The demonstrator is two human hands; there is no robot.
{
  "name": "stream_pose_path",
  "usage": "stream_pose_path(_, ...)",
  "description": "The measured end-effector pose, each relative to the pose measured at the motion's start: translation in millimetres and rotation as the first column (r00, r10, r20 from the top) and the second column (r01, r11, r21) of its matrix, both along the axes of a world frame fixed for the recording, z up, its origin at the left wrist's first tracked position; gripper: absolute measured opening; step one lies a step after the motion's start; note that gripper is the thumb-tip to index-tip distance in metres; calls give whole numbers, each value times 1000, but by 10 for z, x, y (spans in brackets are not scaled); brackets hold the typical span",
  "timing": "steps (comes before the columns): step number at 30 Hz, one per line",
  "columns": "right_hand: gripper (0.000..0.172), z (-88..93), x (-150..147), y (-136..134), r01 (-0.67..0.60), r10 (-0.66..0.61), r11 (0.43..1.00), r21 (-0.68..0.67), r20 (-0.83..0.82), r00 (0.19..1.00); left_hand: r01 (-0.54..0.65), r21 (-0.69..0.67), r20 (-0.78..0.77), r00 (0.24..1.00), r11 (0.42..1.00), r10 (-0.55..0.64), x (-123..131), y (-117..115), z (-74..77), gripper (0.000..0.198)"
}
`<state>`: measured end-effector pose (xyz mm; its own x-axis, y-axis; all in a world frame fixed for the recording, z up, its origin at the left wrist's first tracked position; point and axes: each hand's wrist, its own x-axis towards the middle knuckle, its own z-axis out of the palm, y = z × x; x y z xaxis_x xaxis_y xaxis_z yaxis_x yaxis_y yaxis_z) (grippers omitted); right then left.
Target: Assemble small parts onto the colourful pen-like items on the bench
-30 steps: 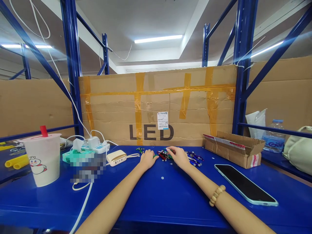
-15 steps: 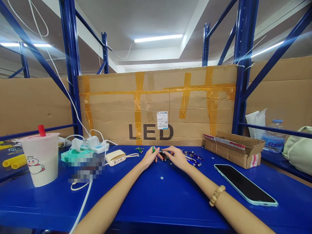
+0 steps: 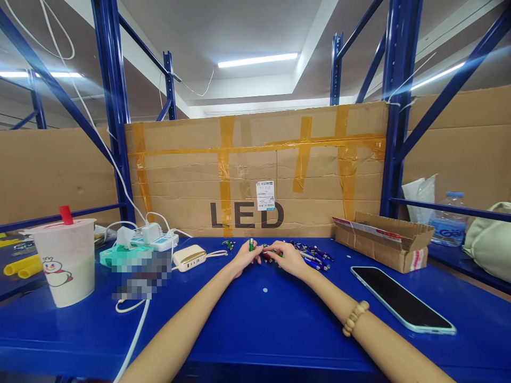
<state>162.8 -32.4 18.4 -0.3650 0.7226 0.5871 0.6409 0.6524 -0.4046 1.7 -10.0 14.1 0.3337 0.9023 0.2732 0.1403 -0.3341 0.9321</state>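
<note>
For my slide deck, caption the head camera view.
Left hand holds a green cylinder; right hand rests among small pen-like parts on a blue workbench.

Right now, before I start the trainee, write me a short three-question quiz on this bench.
1. True or false: the phone lies to the right of the right hand.
2. Which is nearer the power bank: A the left hand, or B the right hand?
3. Fill in the blank: the word printed on the large cardboard carton behind the bench is ____.

Key: 1 true; 2 A; 3 LED.
</note>
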Motion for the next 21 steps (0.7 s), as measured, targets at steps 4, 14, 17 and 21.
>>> stream_pose_path(4, 22, 5, -9, -11, 11, -11, 1000, -11, -11, 1000, 10, -26, 60, 998, 1000, -8, -18, -11, 13, 38)
stream_pose_path(14, 23, -7, -27, -8, 23, -24, 1000, -10, -36, 999, -30, -102, 145, 989, 994, 44, -14, 16, 15, 44)
stream_pose_path(17, 22, -6, -31, -16, 18, -18, 1000, -10, -32, 999, -36, -124, 162, 985, 992, 56, -18, 26, 14, 45)
stream_pose_path(21, 20, -9, -42, -24, 13, -13, 1000, 2, -27, 1000, -40, -128, 161, 985, 991, 61, -21, 31, 11, 44)
